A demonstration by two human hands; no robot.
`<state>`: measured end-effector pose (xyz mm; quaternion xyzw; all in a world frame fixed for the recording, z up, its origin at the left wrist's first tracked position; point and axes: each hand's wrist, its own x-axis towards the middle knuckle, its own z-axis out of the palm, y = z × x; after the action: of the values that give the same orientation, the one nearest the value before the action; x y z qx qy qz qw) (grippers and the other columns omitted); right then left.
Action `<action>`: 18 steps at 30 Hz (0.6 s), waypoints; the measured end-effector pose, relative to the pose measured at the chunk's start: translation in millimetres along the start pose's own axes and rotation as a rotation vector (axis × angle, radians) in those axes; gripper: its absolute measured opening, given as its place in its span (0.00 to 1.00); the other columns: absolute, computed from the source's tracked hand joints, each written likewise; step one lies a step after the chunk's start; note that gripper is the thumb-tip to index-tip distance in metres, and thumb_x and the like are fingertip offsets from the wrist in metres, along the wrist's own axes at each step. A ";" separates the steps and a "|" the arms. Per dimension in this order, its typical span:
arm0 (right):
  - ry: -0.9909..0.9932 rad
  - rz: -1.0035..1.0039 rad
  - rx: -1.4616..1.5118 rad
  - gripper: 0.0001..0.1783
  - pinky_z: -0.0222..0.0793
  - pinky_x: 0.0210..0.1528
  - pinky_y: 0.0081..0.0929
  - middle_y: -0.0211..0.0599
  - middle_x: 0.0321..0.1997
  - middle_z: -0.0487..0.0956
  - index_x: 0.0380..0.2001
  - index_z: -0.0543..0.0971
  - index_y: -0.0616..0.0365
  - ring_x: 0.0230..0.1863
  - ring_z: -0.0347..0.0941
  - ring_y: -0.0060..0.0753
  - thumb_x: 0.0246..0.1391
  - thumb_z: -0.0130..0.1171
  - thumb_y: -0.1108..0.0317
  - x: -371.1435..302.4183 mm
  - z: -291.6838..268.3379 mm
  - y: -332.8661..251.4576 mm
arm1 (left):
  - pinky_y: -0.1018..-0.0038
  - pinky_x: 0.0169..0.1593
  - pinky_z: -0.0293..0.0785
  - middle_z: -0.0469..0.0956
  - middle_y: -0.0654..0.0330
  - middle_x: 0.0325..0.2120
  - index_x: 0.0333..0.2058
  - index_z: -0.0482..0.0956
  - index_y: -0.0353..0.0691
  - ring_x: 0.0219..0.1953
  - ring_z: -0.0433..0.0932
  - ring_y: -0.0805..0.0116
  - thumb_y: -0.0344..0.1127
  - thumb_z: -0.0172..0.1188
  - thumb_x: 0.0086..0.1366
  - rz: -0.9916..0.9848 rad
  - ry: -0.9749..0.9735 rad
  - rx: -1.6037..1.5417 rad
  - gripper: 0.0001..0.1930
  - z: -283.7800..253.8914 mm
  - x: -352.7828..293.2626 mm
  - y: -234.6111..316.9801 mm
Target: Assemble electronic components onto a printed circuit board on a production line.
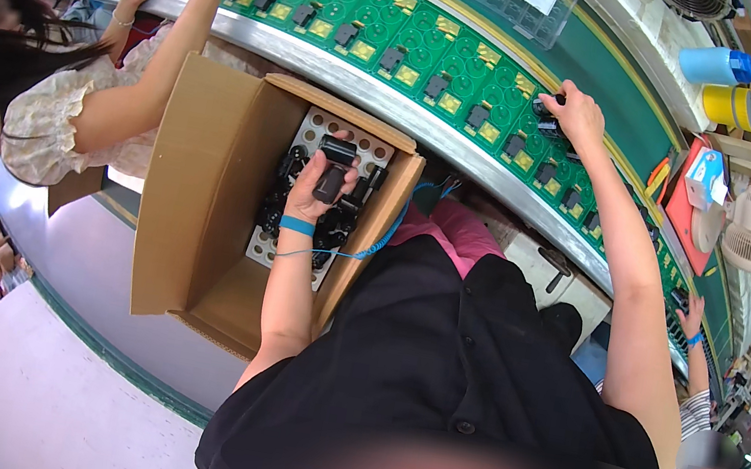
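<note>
Head view, clock read from its centre: at 10 o'clock the person's left hand (308, 191), palm up, has its grip curled round two glossy black cylindrical components (338, 151), above a pale perforated tray (266, 249) bearing more of them, inside a brown cardboard box (176, 191). Between 1 and 2 o'clock the right hand (581, 122) reaches over a row of green printed circuit boards (468, 66) on the metal-edged bench; its grip appears clamped, fingertips and thumb, on a similar black cylinder (545, 108). Step in hand, judged: setting a cylinder onto a board, the left hand serving as stock. Next move, judged, calls for turning the part so its base meets the marked spot, pressing lightly, then releasing without nudging neighbours. Hard to make out: the right fingers and the cylinder hide the contact spot, so seated or held clear cannot be told; leads not visible. Tray's far contents overlap in a dark cluster, count uncertain. At 3 o'clock a co-worker's hand (691, 317) is small, its hold unclear; a blurred patch covers 6 o'clock.
</note>
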<state>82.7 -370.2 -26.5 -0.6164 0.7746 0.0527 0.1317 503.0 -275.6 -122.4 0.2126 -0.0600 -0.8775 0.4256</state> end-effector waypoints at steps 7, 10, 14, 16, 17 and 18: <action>0.021 -0.341 -0.112 0.22 0.68 0.32 0.42 0.44 0.28 0.78 0.31 0.73 0.57 0.33 0.75 0.48 0.44 0.59 0.48 5.2 -3.3 9.5 | 0.80 0.29 0.66 0.69 0.47 0.39 0.56 0.59 0.47 0.29 0.69 0.69 0.60 0.44 0.62 -0.081 -0.091 0.188 0.30 67.3 -0.3 11.1; -0.057 -0.161 -0.102 0.20 0.70 0.33 0.42 0.43 0.28 0.78 0.30 0.71 0.56 0.33 0.75 0.48 0.45 0.59 0.50 0.6 -8.6 -2.2 | 0.76 0.28 0.70 0.71 0.47 0.39 0.54 0.62 0.45 0.29 0.73 0.66 0.57 0.49 0.61 -0.053 -0.051 0.190 0.29 88.8 -2.5 8.7; 0.058 -0.324 -0.214 0.18 0.69 0.31 0.41 0.42 0.26 0.78 0.30 0.72 0.56 0.32 0.76 0.45 0.44 0.60 0.53 0.0 -4.2 -2.3 | 0.75 0.30 0.72 0.72 0.55 0.36 0.53 0.63 0.43 0.29 0.73 0.69 0.52 0.55 0.59 -0.036 0.015 0.170 0.28 109.7 -2.8 4.1; 0.050 -0.371 -0.232 0.18 0.69 0.30 0.40 0.41 0.24 0.78 0.30 0.72 0.56 0.30 0.76 0.44 0.44 0.60 0.54 4.1 -0.5 2.0 | 0.75 0.33 0.74 0.72 0.60 0.33 0.52 0.64 0.42 0.30 0.73 0.72 0.47 0.59 0.58 -0.053 0.007 0.145 0.27 118.5 -0.4 0.3; 0.044 -0.423 -0.252 0.18 0.69 0.29 0.39 0.41 0.23 0.78 0.30 0.72 0.57 0.29 0.76 0.44 0.44 0.60 0.54 4.6 -0.6 0.8 | 0.75 0.33 0.74 0.72 0.60 0.33 0.52 0.64 0.42 0.30 0.73 0.72 0.47 0.59 0.58 -0.055 0.009 0.147 0.27 126.9 1.4 -0.7; 0.042 -0.422 -0.249 0.18 0.69 0.29 0.39 0.41 0.23 0.78 0.30 0.72 0.57 0.29 0.76 0.44 0.44 0.60 0.54 4.5 -0.3 -0.5 | 0.76 0.33 0.74 0.72 0.60 0.32 0.53 0.64 0.42 0.30 0.73 0.72 0.46 0.59 0.58 -0.070 0.000 0.192 0.27 136.4 3.4 -1.7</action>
<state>82.2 -374.6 -27.4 -0.7769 0.6188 0.1060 0.0467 442.1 -287.4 -0.9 0.2543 -0.1364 -0.8820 0.3724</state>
